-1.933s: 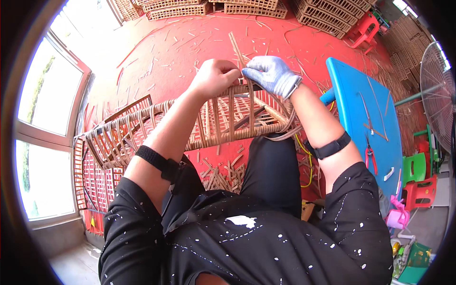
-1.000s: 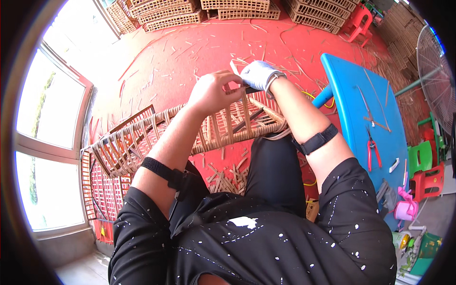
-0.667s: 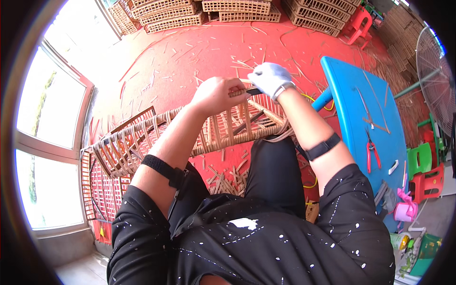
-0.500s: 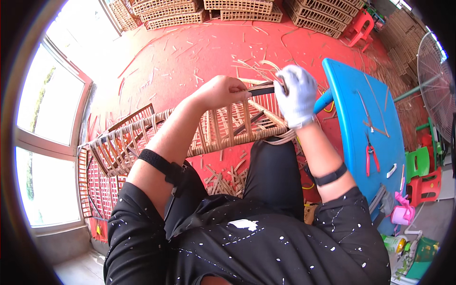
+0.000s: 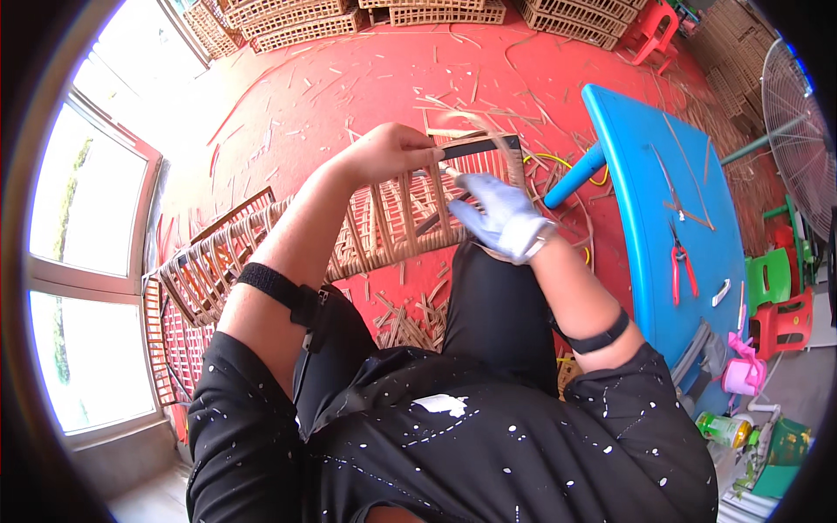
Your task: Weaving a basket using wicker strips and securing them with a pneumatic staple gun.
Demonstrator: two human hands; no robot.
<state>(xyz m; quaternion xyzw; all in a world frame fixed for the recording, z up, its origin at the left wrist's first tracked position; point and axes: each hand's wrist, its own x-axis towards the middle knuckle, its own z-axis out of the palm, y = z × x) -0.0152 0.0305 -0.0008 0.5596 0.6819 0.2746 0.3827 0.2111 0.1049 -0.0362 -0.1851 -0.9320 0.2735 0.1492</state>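
Note:
A long woven rattan frame [image 5: 382,253] lies across in front of me above my knees, with wrapped edges and slats. My bare left hand [image 5: 392,155] is closed on its far edge, its thumb and fingers at the end of a black bar [image 5: 481,147]. My right hand [image 5: 501,213], in a white glove, is at the frame's right end with thumb and fingers apart. A pale rattan strip end [image 5: 450,171] shows close to its fingertips; whether they touch it is unclear. A loose rattan strip [image 5: 488,127], blurred, loops over the black bar.
A blue table [image 5: 689,227] on my right holds red-handled pliers [image 5: 683,270], scissors [image 5: 670,187] and strips. Cut rattan pieces [image 5: 414,324] litter the red floor. Woven crates [image 5: 296,22] are stacked at the back. A fan [image 5: 798,139] and small plastic chairs [image 5: 780,322] stand far right.
My right hand has dropped from above the black bar towards me, and its fingers have spread. The loose strip has swung over the bar. My left hand has shifted slightly left with the frame.

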